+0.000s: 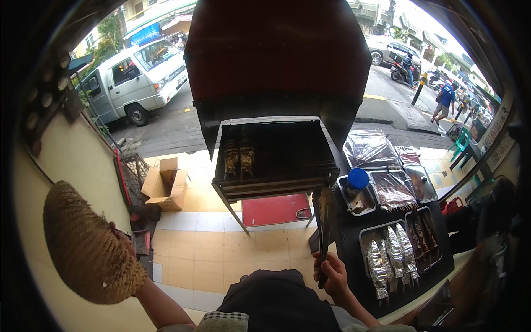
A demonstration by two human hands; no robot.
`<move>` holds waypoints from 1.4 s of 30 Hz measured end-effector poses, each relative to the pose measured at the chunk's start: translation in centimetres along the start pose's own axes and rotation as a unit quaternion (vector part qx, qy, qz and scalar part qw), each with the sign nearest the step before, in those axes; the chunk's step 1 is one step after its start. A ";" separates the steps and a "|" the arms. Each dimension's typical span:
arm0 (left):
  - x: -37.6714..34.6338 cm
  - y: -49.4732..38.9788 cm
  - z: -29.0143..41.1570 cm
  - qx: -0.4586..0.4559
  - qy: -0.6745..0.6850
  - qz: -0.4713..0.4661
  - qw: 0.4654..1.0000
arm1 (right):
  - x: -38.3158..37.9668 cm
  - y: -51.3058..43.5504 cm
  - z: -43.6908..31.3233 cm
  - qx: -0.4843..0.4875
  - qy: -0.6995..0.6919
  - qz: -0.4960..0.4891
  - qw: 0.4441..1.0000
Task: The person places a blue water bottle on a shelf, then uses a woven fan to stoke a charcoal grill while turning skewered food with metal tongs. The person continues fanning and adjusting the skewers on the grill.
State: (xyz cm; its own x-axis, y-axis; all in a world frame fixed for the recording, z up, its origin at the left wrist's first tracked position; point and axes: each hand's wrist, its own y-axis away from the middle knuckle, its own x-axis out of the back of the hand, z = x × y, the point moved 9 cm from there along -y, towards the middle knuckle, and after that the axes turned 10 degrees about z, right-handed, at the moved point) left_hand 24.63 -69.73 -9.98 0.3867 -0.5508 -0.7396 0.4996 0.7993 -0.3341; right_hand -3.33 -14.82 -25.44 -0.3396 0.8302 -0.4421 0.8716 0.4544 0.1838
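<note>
My left hand grips a large woven fan, raised beside the wall at the left; the fan covers part of the fingers. In my right hand is a pair of dark tongs, pointing away from me below the front right corner of the charcoal grill. Whether the tongs' tips touch anything is hard to tell. Two browned whole fish lie side by side on the left of the dark grate. A dark red hood rises over the far side of the grill.
On the black table to my right stand a tray of foil-wrapped fish, a tray of dark meat, plastic-covered trays and a blue-lidded container. A cardboard box sits on the tiles at left. Beyond are a parked van and a walking person.
</note>
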 end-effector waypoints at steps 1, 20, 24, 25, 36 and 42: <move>4.1 0.8 -4.1 0.137 -0.108 0.174 0.969 | -0.4 -0.2 -0.2 0.007 -0.012 -0.010 1.000; 3.3 0.0 -2.6 0.018 -0.490 0.227 0.842 | -3.2 -1.0 -0.4 -0.047 -0.067 -0.092 0.992; -0.1 4.1 7.4 -0.201 -0.051 0.339 0.918 | -2.9 -0.5 0.0 -0.064 0.018 -0.081 0.994; -0.4 4.3 9.1 -0.280 -0.002 0.304 0.911 | -3.0 -0.4 0.2 -0.070 0.035 -0.080 0.994; 1.7 1.1 0.9 -0.044 -0.272 0.273 0.921 | -2.4 0.1 0.6 -0.085 0.109 -0.046 0.989; -9.6 4.2 6.1 -0.061 0.145 -0.268 0.950 | -2.1 0.3 1.3 -0.094 0.092 -0.020 0.991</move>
State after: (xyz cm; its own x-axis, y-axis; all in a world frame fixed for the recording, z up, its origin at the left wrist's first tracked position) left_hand 27.75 -62.54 -0.75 -0.1365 -0.8120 -0.5675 0.4644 0.4536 -0.7607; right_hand -1.91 -16.83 -25.61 -0.4466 0.8469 -0.2887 0.7807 0.5265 0.3366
